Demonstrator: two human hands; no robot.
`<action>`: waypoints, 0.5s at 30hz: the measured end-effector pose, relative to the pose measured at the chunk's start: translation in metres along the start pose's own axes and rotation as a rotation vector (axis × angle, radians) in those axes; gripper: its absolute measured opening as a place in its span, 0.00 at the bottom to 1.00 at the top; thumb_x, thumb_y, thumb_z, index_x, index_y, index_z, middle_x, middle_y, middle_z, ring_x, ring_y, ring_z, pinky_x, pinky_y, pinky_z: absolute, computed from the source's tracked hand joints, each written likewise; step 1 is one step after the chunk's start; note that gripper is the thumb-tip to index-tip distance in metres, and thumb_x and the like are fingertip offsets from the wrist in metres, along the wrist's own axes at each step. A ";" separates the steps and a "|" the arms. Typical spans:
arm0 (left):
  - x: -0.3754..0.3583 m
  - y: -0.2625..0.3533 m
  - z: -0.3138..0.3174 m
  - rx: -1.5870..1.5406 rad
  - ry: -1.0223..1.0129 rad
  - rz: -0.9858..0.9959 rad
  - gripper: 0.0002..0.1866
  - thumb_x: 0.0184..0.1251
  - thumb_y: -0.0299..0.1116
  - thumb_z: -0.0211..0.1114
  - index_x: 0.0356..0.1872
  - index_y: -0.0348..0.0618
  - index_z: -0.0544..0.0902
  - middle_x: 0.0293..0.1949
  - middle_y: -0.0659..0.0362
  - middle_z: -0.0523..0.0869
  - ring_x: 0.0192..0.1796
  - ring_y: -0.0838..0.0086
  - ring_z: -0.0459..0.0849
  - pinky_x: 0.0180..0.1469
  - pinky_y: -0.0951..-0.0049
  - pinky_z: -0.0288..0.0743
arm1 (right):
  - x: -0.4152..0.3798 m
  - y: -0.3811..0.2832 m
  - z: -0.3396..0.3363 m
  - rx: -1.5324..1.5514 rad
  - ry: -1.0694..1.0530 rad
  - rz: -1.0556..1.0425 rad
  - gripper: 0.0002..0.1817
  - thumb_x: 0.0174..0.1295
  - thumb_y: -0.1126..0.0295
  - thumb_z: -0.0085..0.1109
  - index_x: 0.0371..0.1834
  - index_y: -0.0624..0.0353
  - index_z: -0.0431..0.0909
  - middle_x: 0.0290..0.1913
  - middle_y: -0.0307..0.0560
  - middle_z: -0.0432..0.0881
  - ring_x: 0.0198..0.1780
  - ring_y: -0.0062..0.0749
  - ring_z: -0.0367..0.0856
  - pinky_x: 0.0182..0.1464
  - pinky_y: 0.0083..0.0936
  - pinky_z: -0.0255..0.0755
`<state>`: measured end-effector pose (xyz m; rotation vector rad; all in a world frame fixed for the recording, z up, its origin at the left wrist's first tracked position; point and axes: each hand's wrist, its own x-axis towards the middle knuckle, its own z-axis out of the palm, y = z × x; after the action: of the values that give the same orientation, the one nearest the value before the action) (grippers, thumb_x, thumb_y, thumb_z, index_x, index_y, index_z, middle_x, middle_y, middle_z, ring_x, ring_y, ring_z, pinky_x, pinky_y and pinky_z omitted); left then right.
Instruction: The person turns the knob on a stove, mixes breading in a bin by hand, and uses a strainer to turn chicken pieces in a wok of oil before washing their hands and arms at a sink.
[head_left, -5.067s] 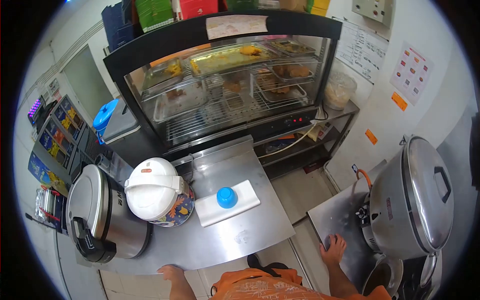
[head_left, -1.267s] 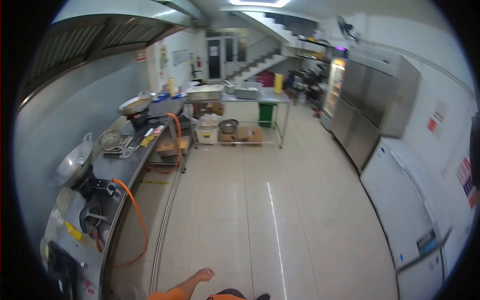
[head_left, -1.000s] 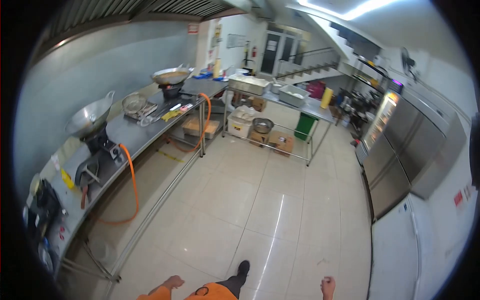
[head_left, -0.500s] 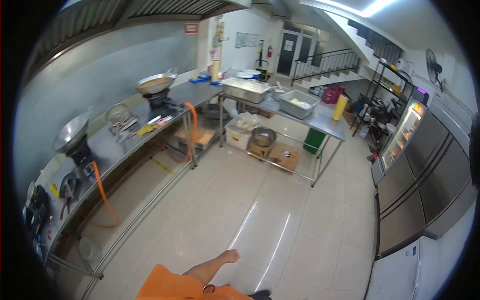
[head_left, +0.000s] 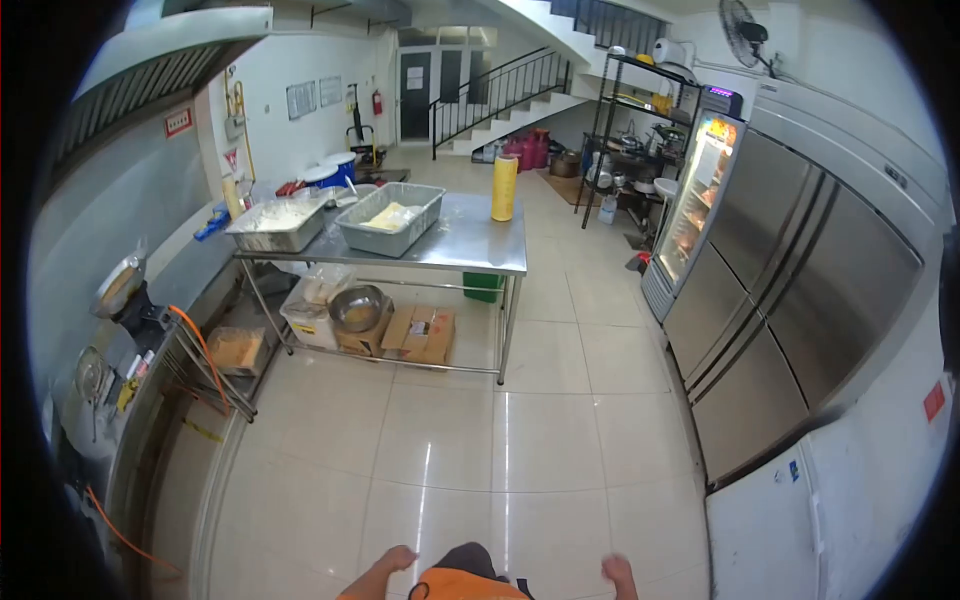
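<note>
At the bottom of the head view, my left hand (head_left: 399,558) hangs over the tiled floor with its fingers curled. My right hand (head_left: 617,569) hangs lower right of centre, also curled and near nothing. Whether either holds something small is hidden. An orange garment (head_left: 465,584) shows between them. Ahead stands a steel table (head_left: 460,240) with a tray of white powder (head_left: 280,228), a grey tub (head_left: 395,235) holding something pale, and a yellow cylinder (head_left: 504,188).
Steel fridge doors (head_left: 770,270) and a white chest (head_left: 765,520) line the right. A lit display cooler (head_left: 695,200) stands beyond. Boxes, including a cardboard box (head_left: 420,335), sit on the table's lower shelf. A counter (head_left: 120,420) with burners runs along the left.
The view has turned right and moved nearer the table. The burner counter has shifted left. Two hands now show at the bottom, where only one arm was visible before.
</note>
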<state>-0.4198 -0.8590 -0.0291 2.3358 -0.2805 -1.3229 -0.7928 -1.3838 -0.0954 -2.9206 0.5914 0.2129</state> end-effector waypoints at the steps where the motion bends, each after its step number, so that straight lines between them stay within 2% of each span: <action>1: 0.007 0.004 -0.006 -0.021 -0.012 -0.120 0.24 0.62 0.50 0.52 0.30 0.35 0.83 0.28 0.50 0.85 0.29 0.60 0.84 0.37 0.60 0.78 | 0.073 -0.023 -0.084 0.679 0.139 0.493 0.13 0.58 0.64 0.54 0.37 0.62 0.79 0.27 0.51 0.82 0.28 0.32 0.81 0.31 0.29 0.74; 2: 0.026 -0.001 -0.008 0.021 -0.060 -0.210 0.23 0.61 0.49 0.54 0.29 0.36 0.83 0.28 0.50 0.85 0.28 0.63 0.84 0.33 0.62 0.78 | 0.135 -0.045 -0.172 0.738 0.208 0.418 0.13 0.57 0.63 0.56 0.37 0.61 0.80 0.25 0.50 0.81 0.27 0.32 0.81 0.31 0.28 0.74; 3: 0.040 -0.004 -0.011 0.000 -0.088 -0.300 0.22 0.62 0.49 0.53 0.33 0.36 0.81 0.29 0.53 0.84 0.31 0.66 0.84 0.31 0.65 0.78 | 0.188 -0.066 -0.256 0.862 0.127 0.427 0.13 0.57 0.64 0.55 0.39 0.62 0.79 0.32 0.51 0.82 0.34 0.34 0.81 0.39 0.26 0.74; 4: 0.055 -0.005 -0.015 -0.018 -0.116 -0.391 0.22 0.64 0.49 0.52 0.37 0.37 0.79 0.30 0.56 0.84 0.33 0.68 0.84 0.30 0.68 0.78 | 0.241 -0.061 -0.282 0.868 0.196 0.301 0.12 0.57 0.66 0.56 0.40 0.62 0.78 0.29 0.48 0.81 0.30 0.30 0.80 0.35 0.26 0.74; 5: 0.083 -0.008 -0.016 -0.028 -0.119 -0.437 0.22 0.64 0.49 0.52 0.37 0.38 0.79 0.29 0.57 0.83 0.33 0.69 0.83 0.30 0.67 0.78 | 0.283 -0.052 -0.297 0.877 0.258 0.176 0.11 0.58 0.68 0.56 0.41 0.61 0.78 0.26 0.44 0.80 0.27 0.26 0.79 0.31 0.25 0.74; 7: 0.127 0.004 -0.029 -0.048 -0.124 -0.528 0.22 0.63 0.50 0.51 0.37 0.39 0.79 0.27 0.58 0.83 0.33 0.70 0.83 0.30 0.66 0.77 | 0.343 -0.040 -0.328 0.935 0.234 0.156 0.11 0.58 0.69 0.56 0.42 0.61 0.77 0.26 0.43 0.80 0.27 0.25 0.79 0.31 0.24 0.74; 8: 0.150 0.034 -0.045 -0.083 -0.079 -0.560 0.20 0.57 0.47 0.55 0.33 0.38 0.81 0.30 0.53 0.84 0.33 0.64 0.84 0.35 0.65 0.77 | 0.368 -0.036 -0.339 0.967 0.218 0.145 0.11 0.58 0.70 0.56 0.43 0.60 0.77 0.27 0.42 0.80 0.27 0.25 0.79 0.31 0.24 0.74; 9: 0.175 0.063 -0.059 -0.119 -0.031 -0.590 0.19 0.50 0.44 0.58 0.29 0.36 0.83 0.32 0.48 0.86 0.34 0.59 0.85 0.39 0.64 0.78 | 0.386 -0.025 -0.336 0.986 0.184 0.189 0.10 0.58 0.69 0.56 0.41 0.60 0.78 0.26 0.42 0.80 0.27 0.25 0.79 0.31 0.24 0.74; 10: 0.213 0.098 -0.080 0.021 -0.067 -0.526 0.20 0.50 0.44 0.58 0.31 0.35 0.84 0.36 0.49 0.86 0.40 0.57 0.84 0.44 0.64 0.76 | 0.396 -0.005 -0.321 0.999 0.151 0.232 0.10 0.58 0.69 0.56 0.40 0.60 0.78 0.25 0.43 0.80 0.27 0.25 0.79 0.31 0.23 0.74; 11: 0.252 0.145 -0.097 0.064 -0.092 -0.414 0.22 0.52 0.48 0.58 0.33 0.36 0.84 0.39 0.49 0.86 0.46 0.55 0.83 0.50 0.63 0.74 | 0.403 0.023 -0.295 0.844 0.138 0.250 0.09 0.58 0.68 0.56 0.38 0.61 0.79 0.24 0.43 0.80 0.27 0.25 0.79 0.30 0.24 0.74; 12: 0.274 0.203 -0.123 0.154 -0.074 -0.307 0.25 0.57 0.52 0.56 0.35 0.37 0.85 0.40 0.46 0.85 0.47 0.56 0.83 0.52 0.61 0.73 | 0.405 0.055 -0.251 0.698 0.134 0.266 0.09 0.58 0.67 0.55 0.36 0.61 0.79 0.23 0.43 0.80 0.27 0.25 0.79 0.29 0.24 0.74; 13: 0.318 0.240 -0.131 0.210 0.149 -0.165 0.27 0.61 0.54 0.52 0.40 0.37 0.83 0.44 0.45 0.84 0.50 0.55 0.81 0.55 0.60 0.72 | 0.396 0.083 -0.208 0.712 0.150 0.325 0.11 0.59 0.64 0.54 0.33 0.61 0.80 0.23 0.43 0.81 0.27 0.27 0.80 0.29 0.25 0.74; 14: 0.348 0.304 -0.164 0.229 -0.086 -0.141 0.27 0.61 0.52 0.52 0.45 0.35 0.81 0.50 0.43 0.81 0.55 0.53 0.78 0.58 0.61 0.70 | 0.377 0.124 -0.149 0.809 0.020 0.410 0.12 0.61 0.64 0.53 0.33 0.62 0.79 0.24 0.46 0.81 0.27 0.28 0.81 0.29 0.25 0.74; 15: 0.347 0.386 -0.192 0.295 0.035 -0.020 0.27 0.62 0.50 0.52 0.46 0.34 0.80 0.51 0.43 0.80 0.56 0.52 0.77 0.58 0.60 0.70 | 0.348 0.149 -0.102 0.694 -0.075 0.406 0.15 0.60 0.58 0.55 0.40 0.58 0.78 0.23 0.45 0.79 0.25 0.30 0.76 0.28 0.28 0.73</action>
<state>-0.0596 -1.2794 -0.0278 2.6064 -0.4709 -1.3243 -0.5237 -1.6680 -0.0728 -2.1031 1.0035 0.1252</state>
